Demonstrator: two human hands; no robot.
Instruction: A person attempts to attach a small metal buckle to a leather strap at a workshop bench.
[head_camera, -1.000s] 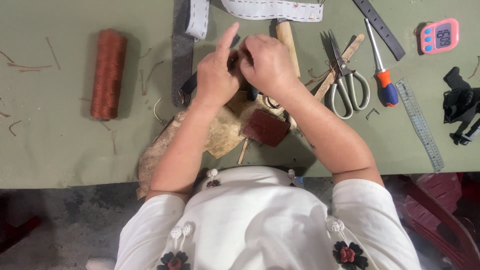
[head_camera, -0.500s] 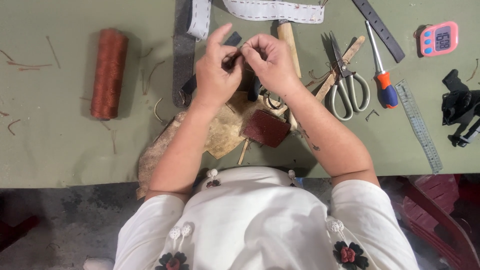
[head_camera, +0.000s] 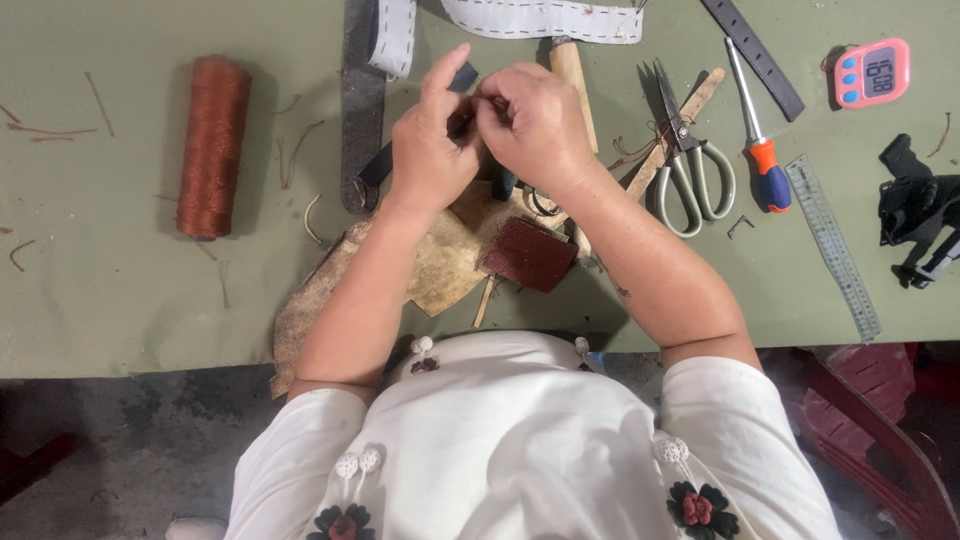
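Above the green bench (head_camera: 120, 300), left hand (head_camera: 432, 150) and right hand (head_camera: 535, 125) meet, fingers pinched on a dark narrow leather strap (head_camera: 462, 78); below lie a small reddish-brown leather piece (head_camera: 530, 255) and tan hide (head_camera: 440, 265); grey-handled scissors (head_camera: 690, 165) rest rightward.

A white short-sleeved top (head_camera: 520, 440) with knot buttons (head_camera: 358, 463) and dark embroidered flowers (head_camera: 700, 508).

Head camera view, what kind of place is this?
Probably a leathercraft or hand-sewing workbench: a spool of rust-brown thread, scissors, and leather pieces lie on the green table, around both hands.
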